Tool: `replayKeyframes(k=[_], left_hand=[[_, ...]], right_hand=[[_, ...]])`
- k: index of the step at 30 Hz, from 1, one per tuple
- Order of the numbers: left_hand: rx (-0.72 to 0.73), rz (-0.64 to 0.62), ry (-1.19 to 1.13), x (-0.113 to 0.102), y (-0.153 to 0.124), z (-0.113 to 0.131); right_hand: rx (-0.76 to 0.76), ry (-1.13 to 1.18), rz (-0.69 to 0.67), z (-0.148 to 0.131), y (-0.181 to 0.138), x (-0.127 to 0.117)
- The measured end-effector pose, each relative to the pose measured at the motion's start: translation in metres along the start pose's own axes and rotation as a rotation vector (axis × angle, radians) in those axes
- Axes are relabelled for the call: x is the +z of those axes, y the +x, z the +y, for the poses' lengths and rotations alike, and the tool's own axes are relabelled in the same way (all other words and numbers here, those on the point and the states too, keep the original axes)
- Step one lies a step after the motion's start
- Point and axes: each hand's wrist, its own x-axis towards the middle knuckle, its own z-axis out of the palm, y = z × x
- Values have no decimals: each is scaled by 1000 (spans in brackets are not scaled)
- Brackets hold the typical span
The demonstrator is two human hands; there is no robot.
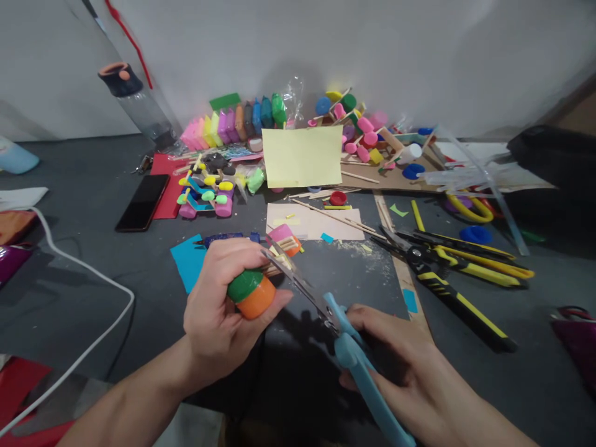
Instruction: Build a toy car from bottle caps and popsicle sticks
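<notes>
My left hand (pixel 223 304) is closed around a small build of bottle caps and wooden sticks (pixel 254 292), with a green cap and an orange cap showing under my thumb. My right hand (pixel 400 366) grips blue-handled scissors (pixel 326 310). The scissor blades point up and left and reach the wooden sticks that poke out of the build near my left fingers. A pink piece (pixel 280 233) lies just beyond the blade tips.
A yellow paper sheet (pixel 302 156), clay packs (pixel 233 121), loose caps (pixel 358 130) and a cap-and-stick model (pixel 205 189) lie farther back. A phone (pixel 142 202) rests at left, a white cable (pixel 88 323) crosses the mat. Yellow-black pliers and cutters (pixel 456 267) lie at right.
</notes>
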Motion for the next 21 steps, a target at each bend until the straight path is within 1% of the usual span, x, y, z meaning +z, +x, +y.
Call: replayKeyframes(k=[5, 9, 13, 17, 21], left_hand=[[4, 6, -6, 0, 1, 2], [-39, -6, -1, -1, 0, 2], [-8, 6, 38, 0, -1, 1], [-10, 13, 46, 0, -1, 1], [2, 23, 38, 0, -1, 1]], right_hand=[[3, 45, -32, -4, 2, -1], [15, 53, -24, -4, 3, -1], [11, 58, -23, -2, 2, -1], [-7, 68, 8, -2, 2, -1], [-49, 67, -17, -1, 1, -1]])
